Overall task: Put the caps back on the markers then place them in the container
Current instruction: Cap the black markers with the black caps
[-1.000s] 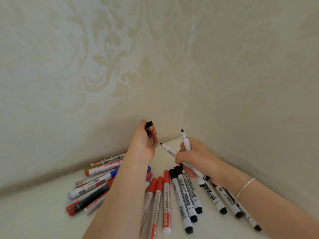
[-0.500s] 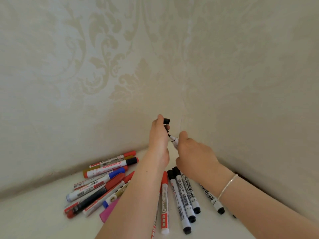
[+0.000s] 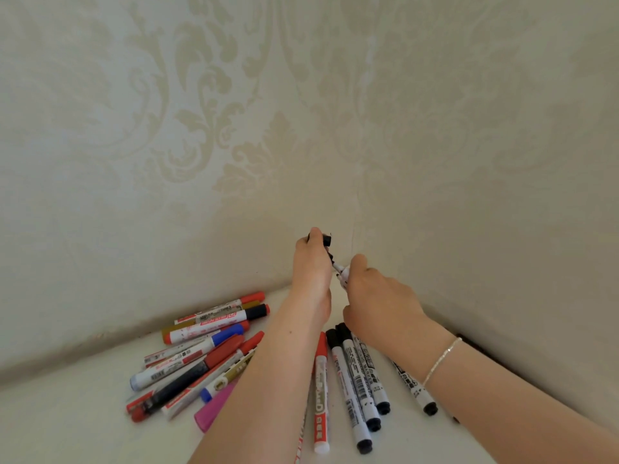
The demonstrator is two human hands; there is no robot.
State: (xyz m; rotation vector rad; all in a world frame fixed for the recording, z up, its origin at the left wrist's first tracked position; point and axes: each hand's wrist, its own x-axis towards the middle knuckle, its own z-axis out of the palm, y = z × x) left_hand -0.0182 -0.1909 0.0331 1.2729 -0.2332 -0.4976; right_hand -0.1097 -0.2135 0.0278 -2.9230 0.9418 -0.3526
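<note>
Markers (image 3: 351, 380) lie fanned across the white surface (image 3: 67, 423) in a papered corner as my two hands meet above them.

From the head camera: my left hand (image 3: 313, 266) pinches a black cap (image 3: 326, 240) at its fingertips; my right hand (image 3: 378, 296) is curled around a white marker (image 3: 342, 271), only its front end showing by the thumb. Whether tip and cap touch I cannot tell. My forearms cover part of the pile, and no container shows. A thin bracelet (image 3: 440, 360) circles my right wrist.
</note>
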